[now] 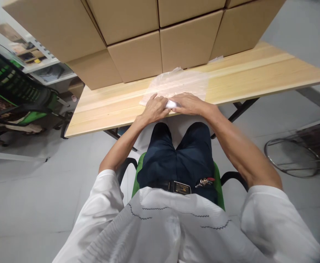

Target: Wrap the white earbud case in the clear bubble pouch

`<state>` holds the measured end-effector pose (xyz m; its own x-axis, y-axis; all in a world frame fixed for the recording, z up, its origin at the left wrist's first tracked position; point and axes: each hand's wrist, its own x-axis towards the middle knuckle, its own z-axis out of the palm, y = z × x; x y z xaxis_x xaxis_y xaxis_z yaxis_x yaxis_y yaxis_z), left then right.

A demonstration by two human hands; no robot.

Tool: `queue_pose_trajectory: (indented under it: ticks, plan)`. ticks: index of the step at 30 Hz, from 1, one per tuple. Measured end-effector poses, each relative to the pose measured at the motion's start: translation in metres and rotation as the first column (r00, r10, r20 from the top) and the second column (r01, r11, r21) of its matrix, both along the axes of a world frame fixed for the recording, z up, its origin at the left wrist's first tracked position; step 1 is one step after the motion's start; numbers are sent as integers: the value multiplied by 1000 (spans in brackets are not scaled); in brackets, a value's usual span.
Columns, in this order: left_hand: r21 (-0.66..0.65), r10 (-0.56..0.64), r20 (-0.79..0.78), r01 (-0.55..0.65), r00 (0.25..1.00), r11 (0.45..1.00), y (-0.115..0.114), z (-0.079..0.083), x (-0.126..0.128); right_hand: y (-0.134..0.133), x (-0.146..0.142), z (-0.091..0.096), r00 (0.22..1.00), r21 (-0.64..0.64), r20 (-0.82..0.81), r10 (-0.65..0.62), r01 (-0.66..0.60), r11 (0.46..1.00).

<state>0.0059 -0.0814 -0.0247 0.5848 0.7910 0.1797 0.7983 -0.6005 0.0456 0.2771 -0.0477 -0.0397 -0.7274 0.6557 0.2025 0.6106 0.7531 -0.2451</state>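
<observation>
A thin, see-through whitish sheet lies spread on the wooden table, reaching back to the boxes. At its near edge, by the table's front, is a small white roll-like bundle; what it is exactly I cannot make out. My left hand is closed over the bundle's left end, thumb side toward the sheet. From the other side my right hand curls over the right end, fingers bent and pressing down. The two hands almost meet, and only the bundle's middle shows between them.
Stacked brown cardboard boxes fill the table's far side. The wooden tabletop extends right to a corner. A black-and-green chair and white shelf stand left. On the floor at right is a round metal-framed stool.
</observation>
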Motion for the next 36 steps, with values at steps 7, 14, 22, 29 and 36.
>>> queue_pose_trajectory:
  ticks: [7, 14, 22, 29, 36]
  plan:
    - [-6, 40, -33, -40, 999, 999, -17, 7, 23, -34, 11, -14, 983, 232, -152, -99, 133, 964]
    - [-52, 49, -33, -51, 998, 997, -18, 14, 29, -54, -1, -20, 954, 208, -285, -92, 156, 966]
    - [-95, -71, 102, 80, 992, 992, 6, 1, 10, -65, -1, -12, 942, 21, -271, -200, 213, 977]
    - [-122, -119, 124, 134, 985, 984, 13, 11, 6, -44, 9, -21, 944, -9, -273, -186, 191, 982]
    - [-180, -172, 203, 210, 964, 961, 26, 23, 5, -26, 21, -18, 939, -80, -287, -189, 173, 982]
